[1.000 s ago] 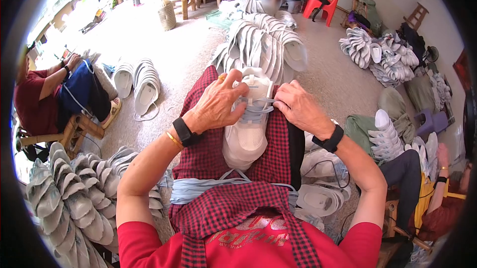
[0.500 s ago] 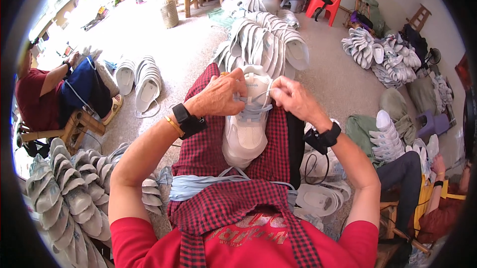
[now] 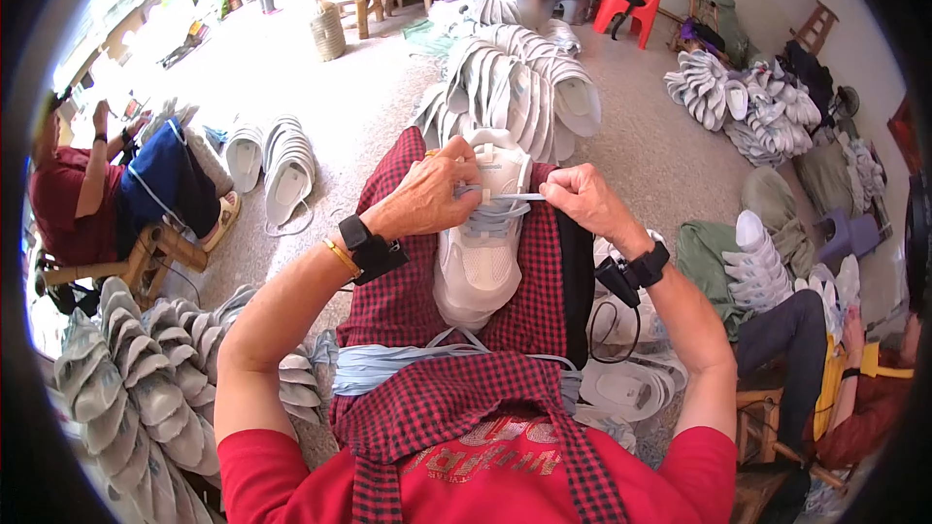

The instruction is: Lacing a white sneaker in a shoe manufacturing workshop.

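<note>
A white and pale-grey sneaker (image 3: 479, 267) rests on my lap, its toe toward me. A light blue-grey shoelace (image 3: 516, 197) crosses its upper, with several crossings below. My right hand (image 3: 587, 202) is closed in a pinch on the lace, just right of the shoe, and the lace runs taut to it. My left hand (image 3: 437, 189) is closed on the left side of the shoe's upper, thumb by the lacing; its fingertips are partly hidden. A bundle of light blue laces (image 3: 379, 369) lies across my lap on the red-and-black checked apron (image 3: 437, 393).
Rows of nested shoes (image 3: 505, 87) stand ahead; more stacked shoes (image 3: 146, 378) lie at the near left. Shoes on the right floor (image 3: 626, 388) sit beside my leg. A seated person (image 3: 83, 184) is at left, another (image 3: 864, 407) at right. A red chair (image 3: 631, 11) stands at the back.
My right hand has moved slightly right and down, drawing the lace out straight and taut. My left hand stays at the shoe's left side. The person at left has raised a hand.
</note>
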{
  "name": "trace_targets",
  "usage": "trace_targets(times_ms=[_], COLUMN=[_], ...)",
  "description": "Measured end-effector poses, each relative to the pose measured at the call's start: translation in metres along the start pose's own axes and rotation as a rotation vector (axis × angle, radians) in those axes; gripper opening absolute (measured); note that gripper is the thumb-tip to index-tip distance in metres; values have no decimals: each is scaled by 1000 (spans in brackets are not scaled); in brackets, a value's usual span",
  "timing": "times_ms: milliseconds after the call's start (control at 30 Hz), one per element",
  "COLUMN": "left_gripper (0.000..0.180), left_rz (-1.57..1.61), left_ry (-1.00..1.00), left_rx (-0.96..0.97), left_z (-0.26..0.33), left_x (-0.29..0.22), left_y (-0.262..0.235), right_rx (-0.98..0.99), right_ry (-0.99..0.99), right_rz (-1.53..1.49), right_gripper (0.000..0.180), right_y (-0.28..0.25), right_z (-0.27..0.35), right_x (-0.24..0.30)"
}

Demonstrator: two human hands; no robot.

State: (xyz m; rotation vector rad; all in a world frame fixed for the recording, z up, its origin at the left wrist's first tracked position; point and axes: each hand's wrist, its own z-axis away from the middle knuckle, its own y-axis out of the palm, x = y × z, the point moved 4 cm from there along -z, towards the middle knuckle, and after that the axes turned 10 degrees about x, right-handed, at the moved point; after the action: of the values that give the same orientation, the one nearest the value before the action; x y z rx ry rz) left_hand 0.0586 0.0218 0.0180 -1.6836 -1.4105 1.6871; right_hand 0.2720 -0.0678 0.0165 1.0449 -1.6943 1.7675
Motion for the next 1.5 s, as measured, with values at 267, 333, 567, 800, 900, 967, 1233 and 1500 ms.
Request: trace_targets(times_ms=[267,333,567,800,900,967,1233,1500], left_gripper=[20,20,22,23,23,23,21,19], left_rz=[-123,-42,69,234,217,273,15,50], left_ry=[-59,-29,20,-44,-213,-257,-392,-210], left_rx=[-72,-37,-24,-196,-4,-58,-209,-361], left_z=[-1,1,9,25,29,37,64,56], left_x=[-6,-3,-7,2,19,26,53,17], left_y=[2,-6,-7,-31,-32,-37,-59,-30], right_rx=[-106,-76,34,-87,-28,-63,-37,-139], right_ry=[-72,11,136,-108,-171,-241,-199,-466], right_rz=[239,217,163,-37,122,249,214,525], right_gripper=[32,30,26,11,14,18,17,14], right_y=[7,5,-7,3,10,9,9,21], right_z=[-19,-20,-6,-9,-10,-11,-16,0], right_x=[17,16,8,21,28,33,27,54])
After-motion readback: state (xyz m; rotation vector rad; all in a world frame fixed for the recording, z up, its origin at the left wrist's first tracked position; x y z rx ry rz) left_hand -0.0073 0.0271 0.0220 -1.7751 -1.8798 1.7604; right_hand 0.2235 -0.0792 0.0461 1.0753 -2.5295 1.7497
